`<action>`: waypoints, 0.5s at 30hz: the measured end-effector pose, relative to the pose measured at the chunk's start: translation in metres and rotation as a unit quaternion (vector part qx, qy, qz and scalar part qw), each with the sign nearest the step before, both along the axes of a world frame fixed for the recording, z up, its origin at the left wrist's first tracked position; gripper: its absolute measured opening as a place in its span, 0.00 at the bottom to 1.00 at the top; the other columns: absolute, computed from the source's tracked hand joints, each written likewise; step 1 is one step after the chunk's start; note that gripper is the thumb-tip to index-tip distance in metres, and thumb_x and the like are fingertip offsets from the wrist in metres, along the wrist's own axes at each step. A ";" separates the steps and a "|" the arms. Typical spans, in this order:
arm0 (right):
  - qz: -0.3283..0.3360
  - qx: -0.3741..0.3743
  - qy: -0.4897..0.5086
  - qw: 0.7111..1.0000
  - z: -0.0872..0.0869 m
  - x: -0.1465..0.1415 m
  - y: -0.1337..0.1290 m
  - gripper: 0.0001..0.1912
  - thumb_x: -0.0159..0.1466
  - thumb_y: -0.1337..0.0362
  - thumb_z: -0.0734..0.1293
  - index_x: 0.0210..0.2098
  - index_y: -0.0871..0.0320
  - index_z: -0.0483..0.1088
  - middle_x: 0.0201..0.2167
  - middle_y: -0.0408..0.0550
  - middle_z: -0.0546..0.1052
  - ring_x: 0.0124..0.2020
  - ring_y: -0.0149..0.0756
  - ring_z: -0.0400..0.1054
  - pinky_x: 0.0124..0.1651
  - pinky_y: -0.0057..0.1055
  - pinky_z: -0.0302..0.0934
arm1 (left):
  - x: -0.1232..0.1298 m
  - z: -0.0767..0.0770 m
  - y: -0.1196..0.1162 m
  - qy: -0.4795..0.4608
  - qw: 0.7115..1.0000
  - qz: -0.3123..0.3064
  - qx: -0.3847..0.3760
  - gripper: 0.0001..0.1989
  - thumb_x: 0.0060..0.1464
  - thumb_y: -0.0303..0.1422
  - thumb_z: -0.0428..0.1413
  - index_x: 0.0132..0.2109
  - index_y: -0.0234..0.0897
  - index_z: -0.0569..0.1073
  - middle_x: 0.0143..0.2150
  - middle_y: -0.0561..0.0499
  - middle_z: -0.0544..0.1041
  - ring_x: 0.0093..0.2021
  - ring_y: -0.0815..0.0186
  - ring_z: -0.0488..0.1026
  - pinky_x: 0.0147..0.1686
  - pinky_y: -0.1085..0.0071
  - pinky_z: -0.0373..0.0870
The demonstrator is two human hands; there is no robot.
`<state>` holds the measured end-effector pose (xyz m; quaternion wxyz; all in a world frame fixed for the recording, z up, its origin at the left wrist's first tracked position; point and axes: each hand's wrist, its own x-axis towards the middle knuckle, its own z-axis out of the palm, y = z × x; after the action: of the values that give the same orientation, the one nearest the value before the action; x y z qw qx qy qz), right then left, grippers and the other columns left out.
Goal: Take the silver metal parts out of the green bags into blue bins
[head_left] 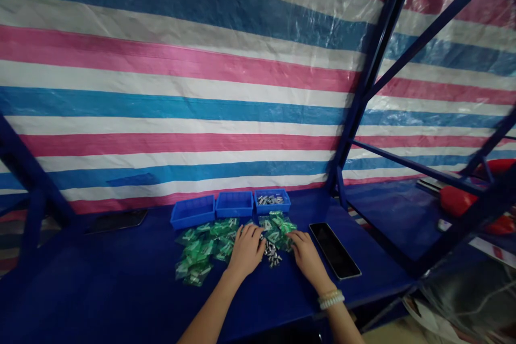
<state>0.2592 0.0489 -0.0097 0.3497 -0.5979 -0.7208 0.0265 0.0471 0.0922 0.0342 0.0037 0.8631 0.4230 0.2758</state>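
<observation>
My left hand (pixel 246 250) rests palm down, fingers curled, at the left edge of a small heap of shiny metal pieces (pixel 273 256). What its fingertips hold, if anything, is too small to tell. Right of the heap, my right hand (pixel 305 252) has its fingers bent at the edge of some green-and-clear plastic packets (pixel 278 224). Its fingertips touch the packets, but any grip is unclear. A larger spread of similar packets (pixel 196 255) lies left of my left hand.
Behind the packets stand two blue trays (pixel 192 212) (pixel 234 205) and a third blue tray (pixel 272 208) holding metal pieces. A black phone-like device (pixel 335 251) lies right of my right hand; a dark flat object (pixel 116 221) lies at the left. Blue frame posts (pixel 358 102) rise behind.
</observation>
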 end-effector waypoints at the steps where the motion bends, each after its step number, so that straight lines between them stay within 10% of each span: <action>1: 0.008 0.007 0.008 1.000 0.002 0.004 0.007 0.23 0.59 0.78 0.56 0.49 0.57 0.72 0.47 0.55 0.73 0.48 0.44 0.66 0.51 0.38 0.61 | -0.005 0.005 0.002 -0.012 1.000 0.002 0.013 0.14 0.62 0.31 0.47 0.51 0.38 0.71 0.49 0.45 0.75 0.54 0.56 0.67 0.58 0.52 0.60; 8: -0.022 0.022 -0.044 0.999 0.036 0.009 0.058 0.27 0.59 0.81 0.55 0.53 0.58 0.68 0.50 0.55 0.71 0.51 0.43 0.62 0.53 0.39 0.59 | -0.070 0.034 0.050 0.017 0.980 0.185 0.069 0.18 0.60 0.32 0.48 0.55 0.41 0.70 0.54 0.41 0.71 0.56 0.51 0.64 0.56 0.50 0.58; 15: -0.039 -0.071 -0.109 0.991 0.041 -0.024 0.105 0.27 0.60 0.78 0.59 0.57 0.55 0.65 0.57 0.57 0.66 0.58 0.51 0.55 0.56 0.49 0.52 | -0.086 0.025 0.081 0.106 0.959 0.262 -0.025 0.27 0.59 0.49 0.47 0.63 0.49 0.63 0.55 0.35 0.67 0.56 0.42 0.63 0.53 0.36 0.49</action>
<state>0.2349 0.1534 0.0313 0.2259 -0.6481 -0.7273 -0.0012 -0.0392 0.1729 0.0591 -0.0920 0.7459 0.6391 0.1633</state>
